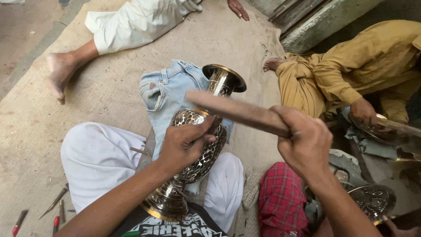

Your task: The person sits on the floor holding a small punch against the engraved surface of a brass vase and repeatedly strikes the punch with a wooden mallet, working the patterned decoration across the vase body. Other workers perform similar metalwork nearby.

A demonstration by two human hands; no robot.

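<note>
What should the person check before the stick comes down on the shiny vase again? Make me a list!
1. Left hand has a grip on the thin tool pressed to the vase: ok, fingers wrapped round it.
2. Right hand holds the wooden stick firmly: ok, fist closed, stick raised.
3. Vase steady: ok, it lies tilted across the lap, its upper part on folded jeans.
4. Tool tip on the right spot of the pattern: cannot tell, the fingers hide it.
5. Nobody's hand near the swing: ok, the neighbour's hand is off to the side.
6. Spare tools out of the way: ok, on the mat at the left.
</note>
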